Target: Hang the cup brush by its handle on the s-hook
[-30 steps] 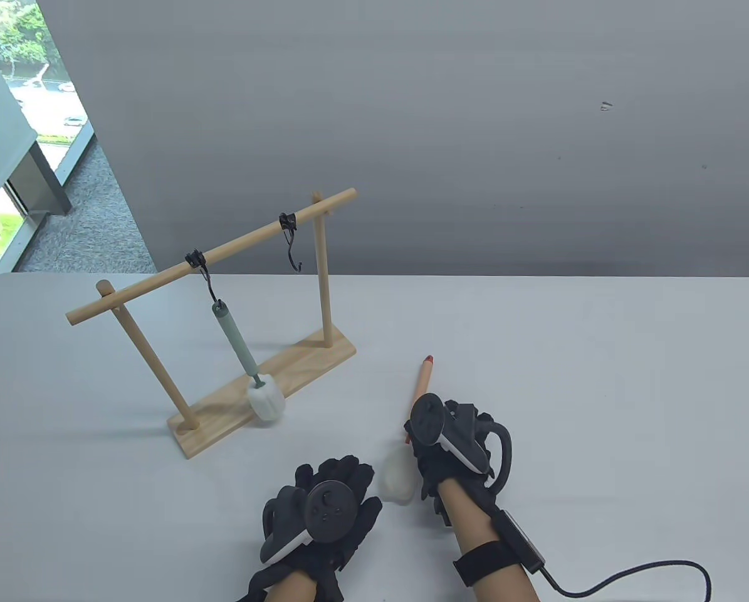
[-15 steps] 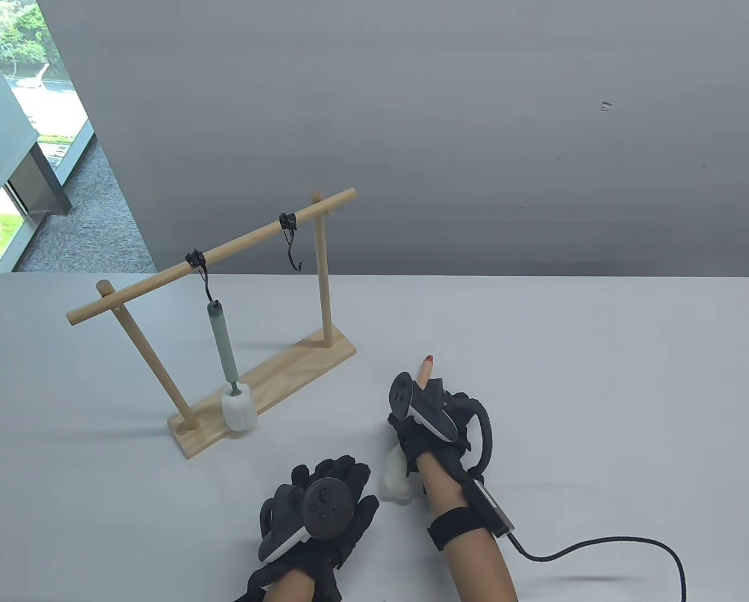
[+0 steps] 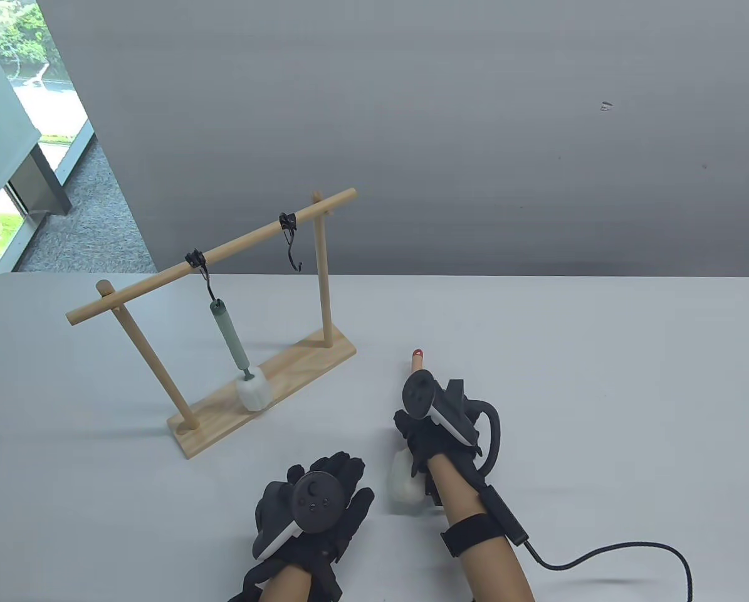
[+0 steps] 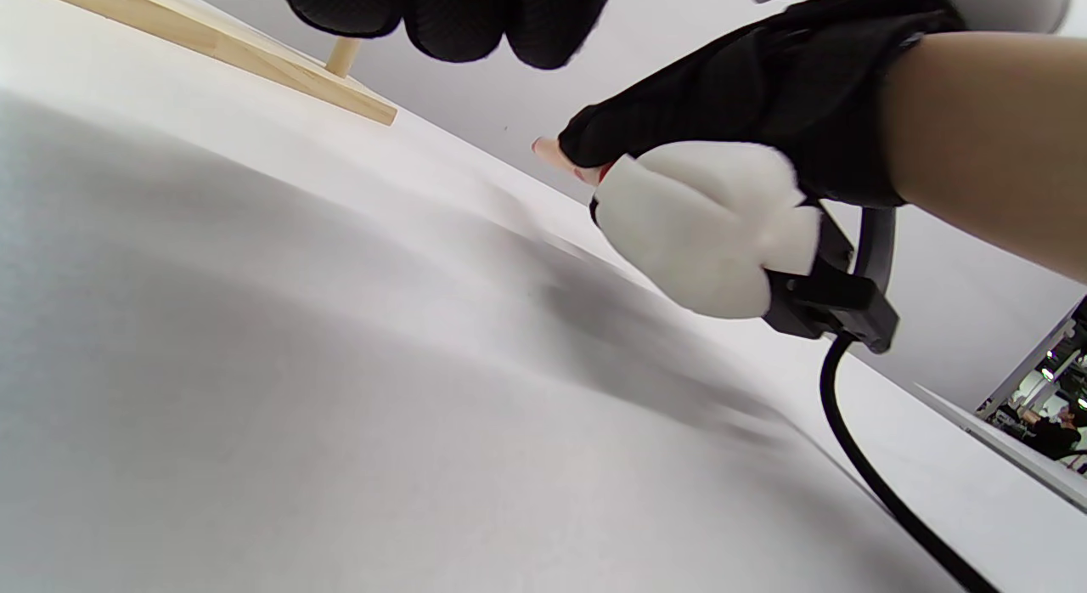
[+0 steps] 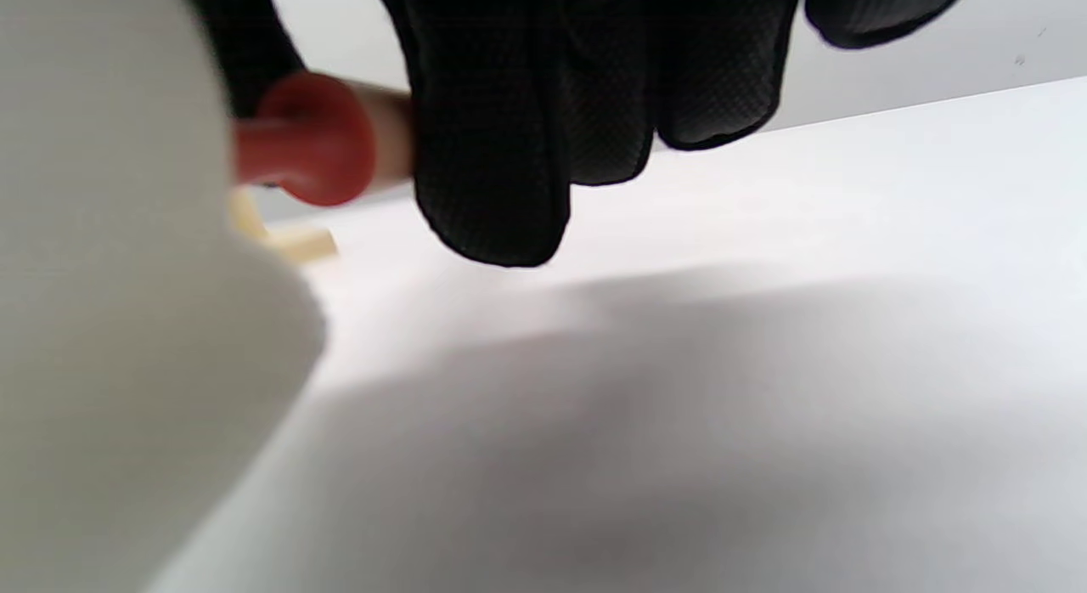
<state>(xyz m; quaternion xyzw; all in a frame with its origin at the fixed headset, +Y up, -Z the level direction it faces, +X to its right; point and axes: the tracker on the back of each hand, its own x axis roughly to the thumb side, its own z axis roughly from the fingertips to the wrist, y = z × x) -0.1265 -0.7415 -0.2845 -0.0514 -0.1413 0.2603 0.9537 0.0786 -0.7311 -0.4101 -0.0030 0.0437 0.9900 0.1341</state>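
A peach-handled cup brush with a white sponge head (image 3: 404,480) and a red-tipped handle end (image 3: 417,355) is gripped around its handle by my right hand (image 3: 415,433), a little above the table. The sponge head (image 4: 696,223) also shows in the left wrist view, and it fills the left of the right wrist view (image 5: 127,338), beside the fingers (image 5: 509,126). The empty black S-hook (image 3: 295,251) hangs from the wooden rack's bar (image 3: 249,237), far up-left of the brush. My left hand (image 3: 324,495) lies flat on the table, holding nothing.
A green-handled brush (image 3: 230,335) with a white sponge head (image 3: 252,390) hangs from the left S-hook (image 3: 206,282) over the rack's base (image 3: 299,364). A black cable (image 3: 625,552) trails from my right wrist across the table's right front.
My right hand has closed on the peach brush and raised it, the handle end moving up and slightly left. The hanging green brush has swung left and back. My left hand shifted slightly.
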